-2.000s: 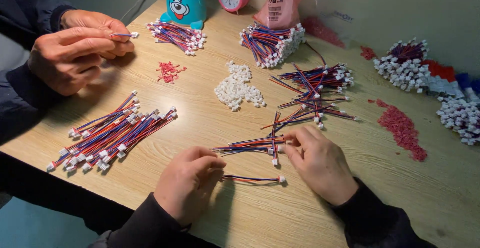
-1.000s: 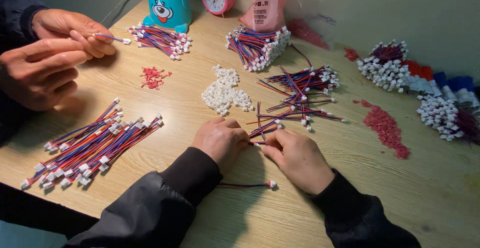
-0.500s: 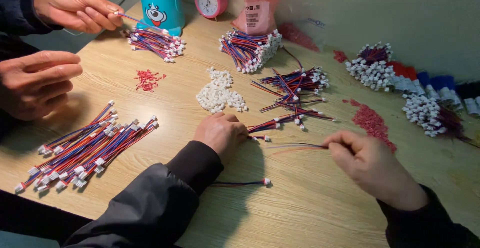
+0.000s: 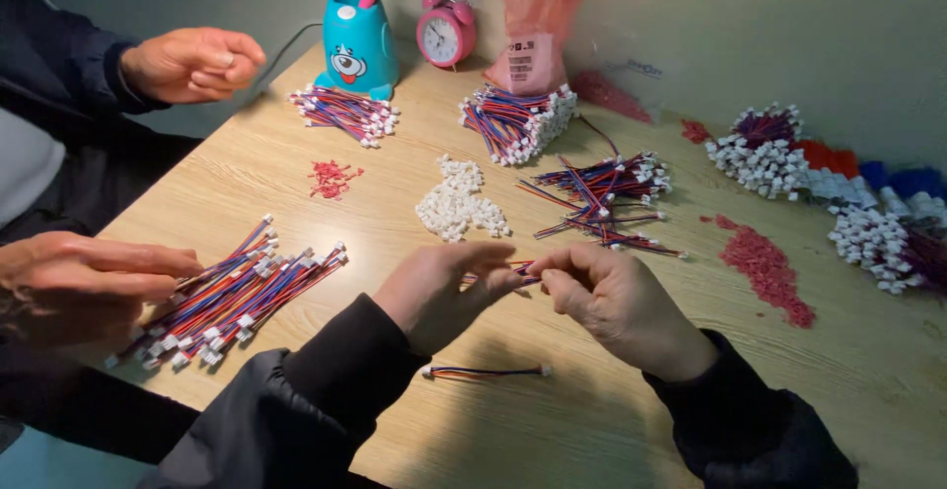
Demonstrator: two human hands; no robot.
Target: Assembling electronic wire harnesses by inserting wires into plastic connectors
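My left hand (image 4: pixel 441 290) and my right hand (image 4: pixel 614 303) meet over the wooden table (image 4: pixel 552 420), fingertips pinching together a short red, blue and purple wire harness (image 4: pixel 521 272). Only a bit of the harness shows between the fingers. One finished cable (image 4: pixel 485 373) with white plugs lies on the table just below my hands. A loose heap of the same cables (image 4: pixel 604 196) sits just beyond my hands, and a small pile of white connector housings (image 4: pixel 457 205) is beyond my left hand.
Another person's two hands (image 4: pixel 84 280) (image 4: pixel 192 61) work at the left beside a big bundle of cables (image 4: pixel 232 295). More bundles (image 4: pixel 343 112) (image 4: pixel 518 119), red bits (image 4: pixel 765 270) (image 4: pixel 330 177), a teal bear-faced holder (image 4: pixel 356 43), a pink alarm clock (image 4: pixel 445 33), white-plugged heaps (image 4: pixel 868 227) stand around.
My right hand has swung back from the right and joined my left hand on the harness. The other person's upper hand has drawn away from the far bundle.
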